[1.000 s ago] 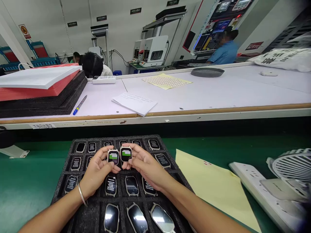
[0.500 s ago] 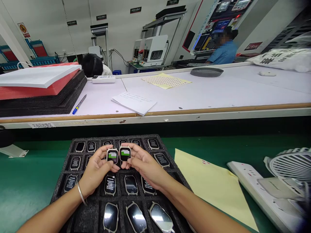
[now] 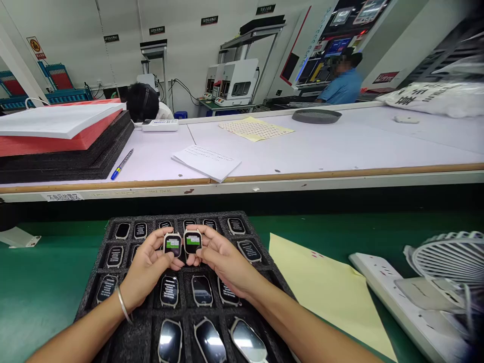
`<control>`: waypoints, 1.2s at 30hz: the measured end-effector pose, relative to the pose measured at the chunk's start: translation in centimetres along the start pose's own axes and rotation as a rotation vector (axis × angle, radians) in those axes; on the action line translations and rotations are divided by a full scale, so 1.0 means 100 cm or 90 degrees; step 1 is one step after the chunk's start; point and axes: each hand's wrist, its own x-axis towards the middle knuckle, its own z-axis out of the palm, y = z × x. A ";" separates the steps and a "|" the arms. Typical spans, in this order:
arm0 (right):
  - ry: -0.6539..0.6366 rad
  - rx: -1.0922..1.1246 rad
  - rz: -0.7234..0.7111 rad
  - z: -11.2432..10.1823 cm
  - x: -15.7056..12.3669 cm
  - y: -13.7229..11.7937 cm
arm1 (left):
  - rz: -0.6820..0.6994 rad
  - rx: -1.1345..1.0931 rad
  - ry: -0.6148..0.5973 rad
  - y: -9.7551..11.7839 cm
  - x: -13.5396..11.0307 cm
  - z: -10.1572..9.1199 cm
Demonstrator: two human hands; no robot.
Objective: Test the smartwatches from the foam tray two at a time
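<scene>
My left hand (image 3: 148, 267) pinches a smartwatch body (image 3: 172, 244) by its edges, screen facing me and lit with green and white bands. Right beside it, my right hand (image 3: 223, 259) grips a second smartwatch body (image 3: 192, 242) with a similar lit screen. Both are held above a black foam tray (image 3: 145, 322). Several more strapless watches lie in its compartments; some screens show white text, like the watch (image 3: 169, 291), while others are dark, like the watch (image 3: 170, 340). My hands and forearms hide part of the tray.
A yellow sheet (image 3: 325, 287) lies right of the tray, then a white power strip (image 3: 408, 312) and a small fan (image 3: 446, 257). On the raised shelf are papers (image 3: 206, 161), a pen (image 3: 122, 164) and stacked foam sheets (image 3: 64, 159). Two people sit beyond it.
The view has shifted slightly. Both hands keep hold of the two watches in nearly the same place, and the lit screens still show green and white bands.
</scene>
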 end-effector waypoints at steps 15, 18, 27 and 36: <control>0.013 -0.006 -0.011 0.001 -0.001 -0.002 | -0.004 -0.018 0.008 0.002 -0.001 0.000; 0.015 -0.014 -0.005 0.001 -0.001 -0.002 | -0.018 -0.030 0.009 0.003 -0.001 0.001; 0.019 -0.029 0.014 -0.001 -0.001 0.000 | -0.048 -0.060 0.000 0.003 -0.002 0.000; 0.014 -0.032 0.007 -0.001 -0.001 0.002 | -0.055 -0.069 0.002 0.005 -0.002 0.001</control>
